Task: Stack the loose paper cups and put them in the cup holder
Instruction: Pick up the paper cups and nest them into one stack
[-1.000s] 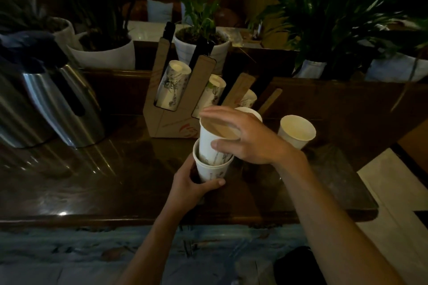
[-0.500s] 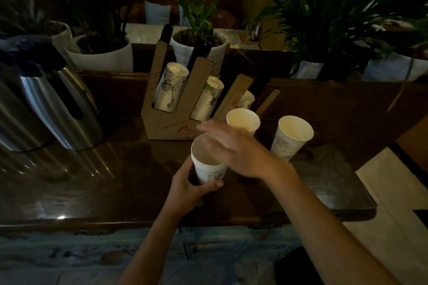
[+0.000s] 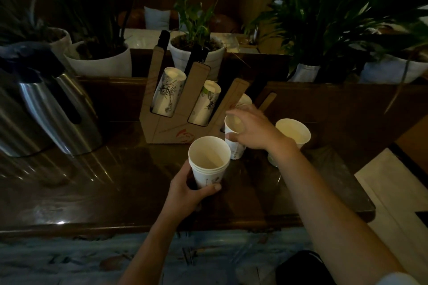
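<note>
Head view: my right hand [image 3: 254,129] fingers pinch the loose cup [image 3: 234,139] by its rim; left hand [image 3: 187,194] wraps the stack [image 3: 209,162]. Lift straight, align rims, seat gently.

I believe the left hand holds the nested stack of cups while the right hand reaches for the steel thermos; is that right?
Not quite. In the head view the right hand closes on a loose paper cup beside the cup holder, not the thermos. The left hand does hold the nested stack.

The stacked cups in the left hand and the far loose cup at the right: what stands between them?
In the head view, one loose cup stands between the stacked cups and the far cup, with the right hand closing on its rim.
</note>
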Available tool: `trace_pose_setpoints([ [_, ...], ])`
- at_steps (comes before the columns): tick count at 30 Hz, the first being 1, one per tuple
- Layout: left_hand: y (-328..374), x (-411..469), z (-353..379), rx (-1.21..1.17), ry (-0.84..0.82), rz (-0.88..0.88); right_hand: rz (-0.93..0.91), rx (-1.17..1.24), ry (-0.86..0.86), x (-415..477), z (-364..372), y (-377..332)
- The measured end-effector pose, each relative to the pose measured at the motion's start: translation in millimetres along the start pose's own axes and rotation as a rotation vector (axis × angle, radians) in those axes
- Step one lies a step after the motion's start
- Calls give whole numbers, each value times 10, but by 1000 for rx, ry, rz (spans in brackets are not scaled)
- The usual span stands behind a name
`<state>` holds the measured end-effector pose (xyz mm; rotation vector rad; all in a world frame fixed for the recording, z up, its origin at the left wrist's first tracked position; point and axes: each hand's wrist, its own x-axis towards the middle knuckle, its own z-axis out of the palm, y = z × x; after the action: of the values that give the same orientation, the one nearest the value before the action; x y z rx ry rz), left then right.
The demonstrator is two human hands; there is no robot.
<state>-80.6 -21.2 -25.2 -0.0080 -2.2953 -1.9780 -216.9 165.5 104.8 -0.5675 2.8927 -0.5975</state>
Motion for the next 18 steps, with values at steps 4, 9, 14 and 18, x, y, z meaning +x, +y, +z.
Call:
trace_pose_setpoints([
  [4,6,1,1,-6,-1,1,-17,-27,44,-104,-126,-57],
  [9,-8,3,2,2,5,7,-85,47,335,-306,-654,-225],
  [14,29,13,37,3,0,8,-368,211,582,-533,-925,-536],
  [18,31,41,60,12,17,-11,-468,199,339,-594,-696,-715],
])
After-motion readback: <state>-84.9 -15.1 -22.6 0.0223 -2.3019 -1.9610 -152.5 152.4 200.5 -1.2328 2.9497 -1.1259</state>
